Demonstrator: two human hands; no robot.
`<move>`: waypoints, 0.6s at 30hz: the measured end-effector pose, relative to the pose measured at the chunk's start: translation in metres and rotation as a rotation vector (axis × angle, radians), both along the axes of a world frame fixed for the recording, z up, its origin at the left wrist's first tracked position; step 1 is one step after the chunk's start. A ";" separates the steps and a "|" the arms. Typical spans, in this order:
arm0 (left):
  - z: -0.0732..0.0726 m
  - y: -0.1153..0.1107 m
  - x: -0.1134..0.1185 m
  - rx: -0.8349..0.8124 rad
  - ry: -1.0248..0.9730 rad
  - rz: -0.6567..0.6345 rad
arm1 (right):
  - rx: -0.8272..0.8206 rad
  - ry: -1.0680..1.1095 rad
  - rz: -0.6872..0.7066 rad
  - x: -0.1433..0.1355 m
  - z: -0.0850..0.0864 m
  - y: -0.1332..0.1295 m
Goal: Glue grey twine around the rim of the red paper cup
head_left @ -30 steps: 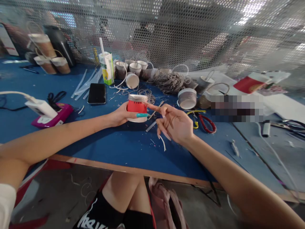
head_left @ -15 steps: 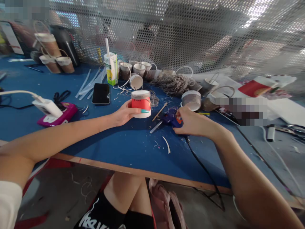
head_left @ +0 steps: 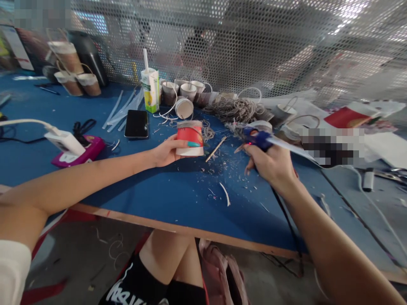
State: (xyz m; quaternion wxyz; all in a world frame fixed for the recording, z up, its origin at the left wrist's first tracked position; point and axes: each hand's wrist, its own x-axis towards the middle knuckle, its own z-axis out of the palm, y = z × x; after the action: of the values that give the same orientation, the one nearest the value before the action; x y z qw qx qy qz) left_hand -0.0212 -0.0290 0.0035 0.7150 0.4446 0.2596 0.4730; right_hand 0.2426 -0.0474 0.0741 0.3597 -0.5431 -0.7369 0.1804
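Observation:
My left hand (head_left: 168,151) holds a red and white paper cup (head_left: 190,136), its thumb with a teal nail across the front and grey cord round the cup's top. To the right, my right hand (head_left: 270,163) grips a blue glue gun (head_left: 259,139) above the table. A red light glows on the gun. A clear glue stick (head_left: 291,146) sticks out of it toward the right, and its black cable hangs below my wrist. Between the hands a thin wooden stick (head_left: 216,149) lies among small scraps on the blue table (head_left: 152,190).
Behind are several small cups (head_left: 188,90), a heap of grey cord (head_left: 237,109), a drink carton (head_left: 150,91) and a black phone (head_left: 136,124). A magenta power strip (head_left: 79,151) sits left. Scissors (head_left: 392,174) lie far right. A perforated metal panel (head_left: 222,46) stands behind.
My right hand has lifted the glue gun off the table and swung it to the right, turned so that its glue stick points right. My left hand still holds the cup, now slightly tilted.

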 end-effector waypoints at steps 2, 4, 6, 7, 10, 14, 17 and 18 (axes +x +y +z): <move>0.000 0.000 0.000 0.001 -0.009 -0.015 | -0.033 0.297 0.061 -0.004 -0.001 -0.004; 0.000 0.000 0.000 -0.006 -0.026 -0.028 | -0.066 0.482 0.162 -0.009 -0.001 -0.010; 0.000 0.000 -0.001 -0.015 -0.037 -0.036 | -0.135 0.562 0.258 -0.013 -0.002 -0.014; 0.001 0.000 -0.001 -0.016 -0.038 -0.039 | -0.176 0.580 0.282 -0.015 -0.004 -0.015; 0.001 -0.002 0.000 -0.002 -0.024 -0.050 | -0.264 0.585 0.270 -0.017 -0.013 -0.016; 0.001 -0.002 0.003 0.037 0.012 -0.053 | -0.313 0.599 0.200 -0.023 -0.022 -0.015; 0.000 -0.002 0.005 0.076 0.062 -0.052 | -0.363 0.608 0.179 -0.028 -0.025 -0.015; 0.000 -0.002 0.005 0.082 0.074 -0.052 | -0.369 0.616 0.168 -0.029 -0.026 -0.015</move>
State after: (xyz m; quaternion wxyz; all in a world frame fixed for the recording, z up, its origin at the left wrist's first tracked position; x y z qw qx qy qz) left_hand -0.0160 -0.0306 0.0032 0.6980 0.4973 0.2545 0.4480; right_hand 0.2135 -0.0620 0.0485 0.4448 -0.4568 -0.5911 0.4941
